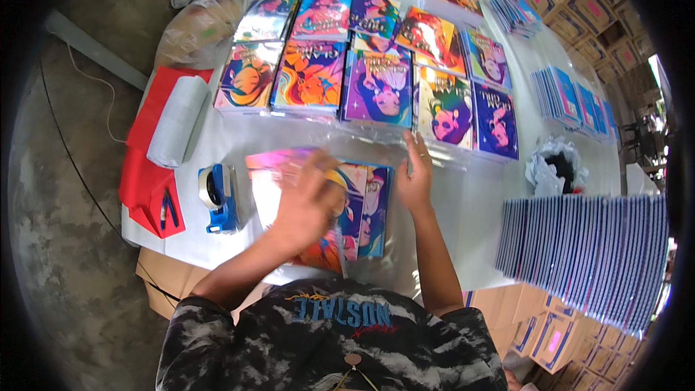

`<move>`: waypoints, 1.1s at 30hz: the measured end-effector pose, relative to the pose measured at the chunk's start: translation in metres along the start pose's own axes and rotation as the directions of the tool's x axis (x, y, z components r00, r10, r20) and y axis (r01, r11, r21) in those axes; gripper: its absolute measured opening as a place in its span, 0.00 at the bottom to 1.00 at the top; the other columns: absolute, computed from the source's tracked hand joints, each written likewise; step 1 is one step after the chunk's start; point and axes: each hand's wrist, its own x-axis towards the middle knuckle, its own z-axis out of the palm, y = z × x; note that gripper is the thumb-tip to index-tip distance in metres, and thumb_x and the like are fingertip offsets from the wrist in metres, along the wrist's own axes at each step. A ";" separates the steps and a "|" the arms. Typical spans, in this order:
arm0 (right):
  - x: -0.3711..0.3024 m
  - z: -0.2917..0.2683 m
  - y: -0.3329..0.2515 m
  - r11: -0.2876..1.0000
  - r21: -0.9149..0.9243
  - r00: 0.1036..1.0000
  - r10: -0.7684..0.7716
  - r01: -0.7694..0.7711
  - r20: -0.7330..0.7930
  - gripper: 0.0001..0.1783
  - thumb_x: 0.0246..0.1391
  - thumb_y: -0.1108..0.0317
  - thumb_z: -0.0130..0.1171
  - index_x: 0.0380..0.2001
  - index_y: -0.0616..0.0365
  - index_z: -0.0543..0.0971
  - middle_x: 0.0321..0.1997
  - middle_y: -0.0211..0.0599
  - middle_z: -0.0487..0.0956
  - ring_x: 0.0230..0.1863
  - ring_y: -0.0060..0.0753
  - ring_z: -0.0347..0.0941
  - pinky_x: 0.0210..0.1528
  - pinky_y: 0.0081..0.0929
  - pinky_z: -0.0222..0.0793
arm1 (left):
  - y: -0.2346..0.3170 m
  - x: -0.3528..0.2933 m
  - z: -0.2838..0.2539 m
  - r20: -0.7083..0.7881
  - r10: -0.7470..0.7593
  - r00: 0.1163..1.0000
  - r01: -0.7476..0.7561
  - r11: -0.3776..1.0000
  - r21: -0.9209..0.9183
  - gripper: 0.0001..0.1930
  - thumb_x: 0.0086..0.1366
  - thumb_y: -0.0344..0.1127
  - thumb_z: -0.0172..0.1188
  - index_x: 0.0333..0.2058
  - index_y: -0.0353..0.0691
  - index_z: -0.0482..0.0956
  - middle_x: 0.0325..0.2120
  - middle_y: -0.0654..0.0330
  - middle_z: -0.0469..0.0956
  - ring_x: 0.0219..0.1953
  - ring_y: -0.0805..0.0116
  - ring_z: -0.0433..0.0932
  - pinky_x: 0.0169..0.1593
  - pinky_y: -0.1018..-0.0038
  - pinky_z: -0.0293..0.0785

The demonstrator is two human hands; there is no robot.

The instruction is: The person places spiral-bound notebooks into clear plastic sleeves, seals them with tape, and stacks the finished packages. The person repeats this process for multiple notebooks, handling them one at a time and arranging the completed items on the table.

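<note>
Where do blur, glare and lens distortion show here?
Head view: left hand motion-blurred, right hand sharper; glare pales the book cover at the rows' far-left corner; fisheye curves the table, picture rim black.

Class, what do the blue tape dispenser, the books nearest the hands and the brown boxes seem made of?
Tape dispenser: probably hard plastic, from its smooth, evenly blue body.
Books: likely paper or card with glossy, perhaps laminated covers, which catch bright light.
Boxes: apparently matte cardboard, judging by brown, shine-free sides.
</note>
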 end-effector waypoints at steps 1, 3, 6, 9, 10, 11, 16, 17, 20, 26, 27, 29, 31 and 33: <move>0.021 0.003 -0.004 1.000 -0.001 0.999 -0.011 0.011 -0.050 0.31 0.45 0.83 0.45 0.56 0.56 0.68 0.55 0.48 0.70 0.62 0.53 0.59 0.60 0.41 0.54 | 0.001 -0.005 0.033 0.052 0.052 0.997 -0.048 0.995 -0.085 0.06 0.48 0.30 0.56 0.28 0.45 0.76 0.53 0.55 0.65 0.58 0.52 0.61 0.56 0.55 0.58; 0.060 0.010 0.003 1.000 0.019 0.988 0.003 0.000 -0.153 0.29 0.45 0.81 0.48 0.54 0.55 0.70 0.51 0.52 0.72 0.59 0.54 0.62 0.58 0.41 0.57 | 0.001 -0.032 0.113 0.126 0.088 0.988 -0.062 0.978 -0.200 0.10 0.50 0.33 0.56 0.34 0.49 0.76 0.57 0.55 0.62 0.60 0.49 0.59 0.58 0.54 0.56; 0.110 0.010 0.041 0.998 0.030 0.979 0.058 -0.053 -0.196 0.25 0.47 0.78 0.50 0.52 0.59 0.72 0.49 0.57 0.73 0.54 0.55 0.66 0.56 0.40 0.60 | -0.010 -0.016 0.138 0.058 0.034 0.998 -0.016 0.956 -0.294 0.17 0.49 0.34 0.60 0.41 0.51 0.75 0.56 0.52 0.62 0.58 0.48 0.60 0.58 0.52 0.56; 0.169 0.013 0.071 0.985 -0.119 0.982 0.108 -0.127 -0.153 0.20 0.50 0.72 0.50 0.48 0.61 0.74 0.44 0.56 0.75 0.47 0.53 0.72 0.51 0.38 0.65 | -0.093 0.034 0.137 -0.061 -0.035 0.998 0.025 0.986 -0.164 0.21 0.50 0.38 0.63 0.44 0.43 0.73 0.55 0.44 0.63 0.57 0.47 0.61 0.58 0.53 0.56; 0.190 0.022 0.087 0.974 -0.179 0.982 0.110 -0.136 -0.151 0.19 0.50 0.71 0.50 0.47 0.61 0.75 0.43 0.55 0.76 0.45 0.52 0.73 0.49 0.38 0.66 | -0.126 0.072 0.128 -0.255 -0.173 0.951 0.157 0.984 -0.081 0.25 0.49 0.37 0.65 0.46 0.37 0.70 0.52 0.41 0.64 0.54 0.46 0.63 0.55 0.55 0.59; 0.212 0.036 0.098 0.984 -0.136 0.986 0.099 -0.117 -0.132 0.18 0.50 0.70 0.50 0.46 0.61 0.76 0.42 0.54 0.77 0.44 0.51 0.74 0.48 0.37 0.67 | -0.178 0.109 0.118 -0.254 -0.235 0.938 0.245 0.970 0.009 0.27 0.50 0.39 0.65 0.47 0.36 0.68 0.49 0.42 0.66 0.52 0.45 0.65 0.52 0.55 0.61; 0.321 0.140 0.095 0.990 0.059 0.991 0.131 -0.129 -0.031 0.16 0.51 0.66 0.51 0.39 0.65 0.78 0.34 0.51 0.79 0.38 0.47 0.78 0.41 0.34 0.71 | -0.410 0.189 0.104 -0.238 -0.701 0.672 0.740 0.636 0.217 0.46 0.49 0.59 0.64 0.58 0.35 0.56 0.52 0.43 0.66 0.55 0.46 0.65 0.57 0.53 0.59; 0.336 0.148 0.096 0.973 0.106 0.976 0.196 -0.205 0.092 0.24 0.50 0.59 0.55 0.46 0.66 0.74 0.43 0.55 0.77 0.48 0.49 0.73 0.50 0.37 0.67 | -0.423 0.201 0.107 -0.131 -0.799 0.586 0.804 0.553 0.219 0.49 0.47 0.62 0.63 0.59 0.34 0.53 0.54 0.42 0.64 0.56 0.46 0.63 0.58 0.52 0.57; 0.350 0.181 0.115 0.918 -0.309 0.955 0.286 -0.249 0.081 0.37 0.48 0.51 0.58 0.55 0.68 0.65 0.56 0.58 0.68 0.61 0.53 0.61 0.61 0.44 0.54 | -0.457 0.220 0.114 0.014 -0.837 0.547 0.783 0.517 0.345 0.56 0.45 0.62 0.66 0.62 0.36 0.44 0.54 0.39 0.65 0.57 0.43 0.64 0.58 0.50 0.56; 0.311 0.172 0.122 0.906 -0.356 0.943 0.297 -0.230 0.148 0.55 0.34 0.39 0.66 0.56 0.72 0.62 0.60 0.61 0.61 0.65 0.55 0.52 0.65 0.45 0.47 | -0.390 0.277 0.085 -0.141 -0.686 0.714 0.605 0.706 -0.369 0.30 0.55 0.54 0.61 0.44 0.31 0.72 0.35 0.47 0.78 0.38 0.59 0.77 0.41 0.65 0.71; 0.308 0.166 0.129 0.911 -0.347 0.948 0.287 -0.224 0.140 0.54 0.34 0.39 0.67 0.56 0.72 0.62 0.60 0.61 0.61 0.65 0.55 0.52 0.65 0.44 0.47 | -0.357 0.292 0.077 -0.058 -0.710 0.702 0.567 0.607 -0.557 0.28 0.56 0.54 0.60 0.40 0.31 0.76 0.33 0.49 0.78 0.36 0.62 0.78 0.39 0.66 0.72; 0.305 0.168 0.123 0.940 -0.278 0.955 0.249 -0.197 0.163 0.51 0.35 0.41 0.67 0.54 0.72 0.65 0.60 0.63 0.60 0.64 0.55 0.53 0.65 0.43 0.48 | -0.360 0.296 0.099 0.240 -0.715 0.657 0.731 0.526 -0.435 0.28 0.55 0.58 0.60 0.35 0.32 0.79 0.25 0.53 0.77 0.32 0.64 0.76 0.38 0.69 0.70; 0.296 0.168 0.117 0.930 -0.320 0.965 0.231 -0.182 0.125 0.51 0.36 0.41 0.66 0.55 0.71 0.64 0.61 0.62 0.60 0.64 0.56 0.52 0.65 0.43 0.46 | -0.350 0.290 0.136 0.498 -0.556 0.665 0.699 0.699 -0.152 0.38 0.50 0.63 0.62 0.49 0.36 0.72 0.42 0.44 0.73 0.48 0.58 0.71 0.50 0.62 0.66; 0.287 0.167 0.126 0.895 -0.372 0.962 0.274 -0.248 0.018 0.53 0.37 0.40 0.65 0.57 0.70 0.61 0.63 0.62 0.56 0.66 0.57 0.48 0.67 0.44 0.42 | -0.304 0.295 0.178 0.248 -0.834 0.493 0.846 0.526 0.091 0.30 0.51 0.53 0.62 0.47 0.37 0.75 0.54 0.45 0.62 0.58 0.46 0.58 0.58 0.54 0.54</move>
